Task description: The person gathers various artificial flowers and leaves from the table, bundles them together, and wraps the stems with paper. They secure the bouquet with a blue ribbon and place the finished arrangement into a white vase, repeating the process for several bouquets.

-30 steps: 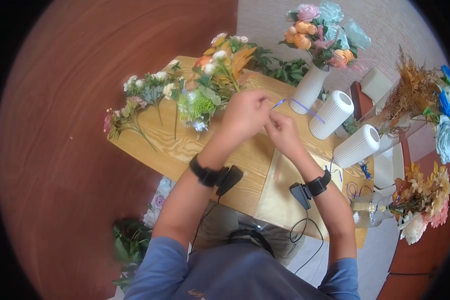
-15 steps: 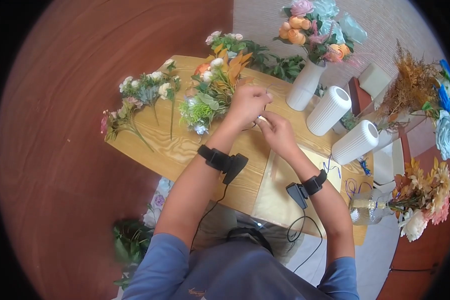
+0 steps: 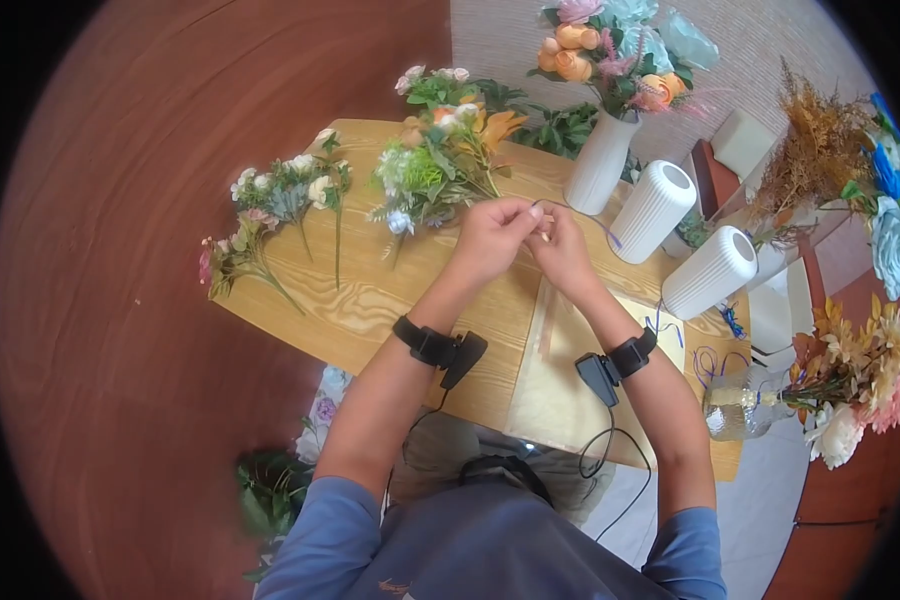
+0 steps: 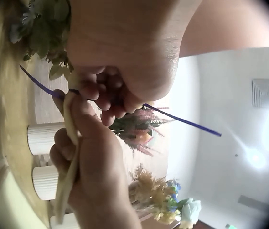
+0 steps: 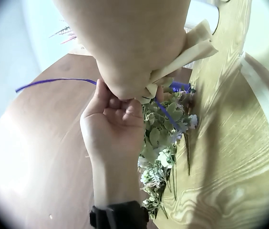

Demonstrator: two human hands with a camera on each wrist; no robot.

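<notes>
My left hand (image 3: 492,240) pinches a blue-purple ribbon (image 4: 187,121) between curled fingers, one end sticking out past them. Against it, my right hand (image 3: 565,258) grips beige wrapping paper (image 5: 191,55) folded into a narrow strip, seen as a pale band in the left wrist view. The ribbon loops over this paper near the right thumb, and its other end hangs out beyond. Just past the hands lies a bouquet (image 3: 420,172) with white, green and orange blooms. The fingers hide the crossing of the ribbon.
Loose flower stems (image 3: 335,235) lie at the table's left. Two ribbed white vases (image 3: 655,215) and a taller white vase (image 3: 602,165) with flowers stand at right. A pale sheet (image 3: 560,380) lies in front, near ribbon scraps (image 3: 715,365) and a glass vase (image 3: 745,405).
The left hand has come down from a raised position, and both hands are now close together. The ribbon stretched out to the right earlier; now only a short end shows there.
</notes>
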